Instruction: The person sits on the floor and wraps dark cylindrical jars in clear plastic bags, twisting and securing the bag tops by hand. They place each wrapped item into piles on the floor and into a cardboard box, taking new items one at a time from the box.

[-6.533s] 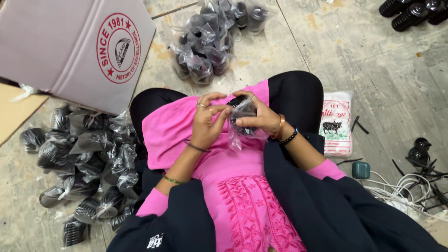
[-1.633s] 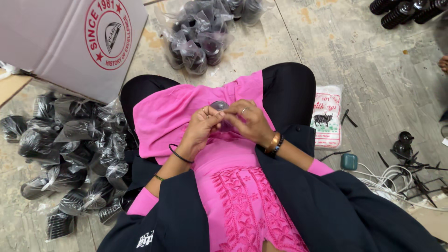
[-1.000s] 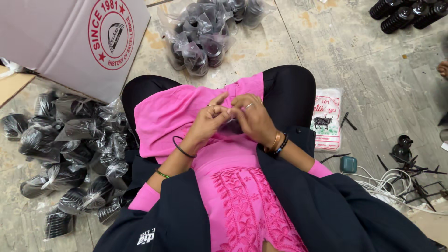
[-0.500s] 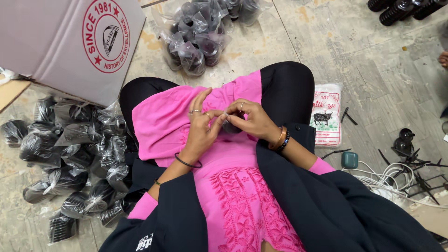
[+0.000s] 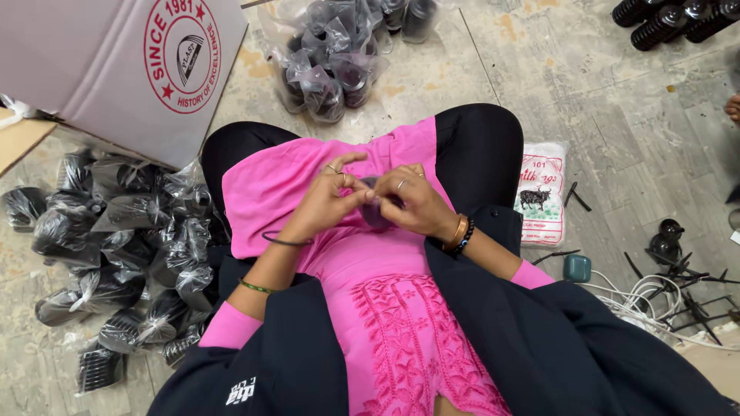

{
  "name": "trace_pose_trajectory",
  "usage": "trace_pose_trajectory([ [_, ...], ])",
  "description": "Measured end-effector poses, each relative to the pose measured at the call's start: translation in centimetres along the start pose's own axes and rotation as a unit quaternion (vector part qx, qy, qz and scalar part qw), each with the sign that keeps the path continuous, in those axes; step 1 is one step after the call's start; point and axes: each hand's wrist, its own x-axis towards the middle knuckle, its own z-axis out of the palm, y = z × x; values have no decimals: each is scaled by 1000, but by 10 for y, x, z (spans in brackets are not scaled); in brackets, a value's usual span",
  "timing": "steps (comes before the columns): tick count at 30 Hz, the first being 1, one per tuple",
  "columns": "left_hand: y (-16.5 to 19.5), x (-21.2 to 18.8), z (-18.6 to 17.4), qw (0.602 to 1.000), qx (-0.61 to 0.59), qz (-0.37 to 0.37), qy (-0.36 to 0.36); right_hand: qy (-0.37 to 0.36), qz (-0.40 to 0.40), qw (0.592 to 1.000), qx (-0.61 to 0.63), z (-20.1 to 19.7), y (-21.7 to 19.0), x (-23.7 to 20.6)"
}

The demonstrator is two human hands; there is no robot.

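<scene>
Standing next to the person sitting cross-legged on the floor here. Both hands are right over the pink lap cloth [image 5: 293,185], and that's my landmark for everything else. The left hand [image 5: 320,206] and right hand [image 5: 412,204] are pressed together around a small dark part [image 5: 375,209]. The fingers of both are curled in tight on it, thumbs meeting on top, so each grip is closed with hardly any gap. I think there's a bit of clear film around the part, but the hands cover most of it, so I can't say for sure. Holding it low and central over the cloth makes sense: the lap works as a bench, and anything dropped lands on fabric instead of rolling off.

Just left of the cloth, within easy arm reach, is a heap of bagged black parts [image 5: 116,246], each one in its own clear bag. On the right of the cloth lies a flat white printed packet [image 5: 539,192], with a small teal object [image 5: 576,268] and some white cable [image 5: 655,296] a bit further out.

Beyond the cloth, past the knees, there's a second, smaller cluster of bagged parts [image 5: 331,62]. Up and to the left of it sits a big grey cardboard box [image 5: 85,69] with a round red stamp. Far upper right are a few unbagged ribbed black parts [image 5: 663,23].

The floor [image 5: 617,115] is worn, blotchy stone slabs with visible joints, dusty, nothing fancy.
</scene>
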Motion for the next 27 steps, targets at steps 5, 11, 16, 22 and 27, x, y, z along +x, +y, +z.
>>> trace_pose_trajectory([
  [5,27,-14,34,898,337,199,201,79,168,956,226,13,11,-10],
  [11,7,-10,31,950,202,173,164,85,17,995,-37,2,5,-6],
  [16,-33,-1,44,918,-389,-7,80,89,125,986,71,3,-7,5],
  [22,-45,-1,53,880,-454,-69,125,85,55,995,-6,1,-12,7],
  [27,-15,-12,42,973,-76,-31,214,87,-5,978,-189,-7,-14,15],
])
